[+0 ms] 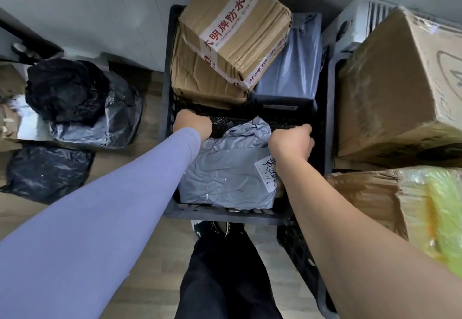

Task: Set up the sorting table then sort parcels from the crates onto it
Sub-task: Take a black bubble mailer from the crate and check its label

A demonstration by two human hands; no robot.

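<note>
Fingers of both hands hidden: curled down over a black parcel (240,119) in the crate (166,88), so finger placement only partly readable. Left hand (192,124), lavender sleeve (120,206) to the wrist, closed on the parcel's left end. Right hand (291,141), bare forearm, closed on its right end. Parcel surface dark, glossy, textured like mesh or bubble wrap; full outline hidden by hands and by the grey bag (225,176) lying just in front of it.

Grey bag: wrinkled plastic mailer, white label (267,172) with handwriting at its right edge, partly covered by the right wrist; text not legible. Located in the near half of the crate.

Far half of crate: two taped cardboard boxes stacked, upper box (235,26) tilted, red print on white tape; lower box (205,81) mostly covered. Blue-grey bag (295,63) upright to the right of them, a dark box (285,104) in front of it.

Right of crate: large carton (400,88), cut off by the frame edge; below it a torn carton (367,198) with yellow-green wrap (442,213), blurred. Second black crate (300,251) beneath, largely hidden by the right arm.

Left, on the floor (150,268): black bags (67,91) and (47,171), contents not discernible. Dark trousers (225,281) and shoe (210,228) at bottom centre.
</note>
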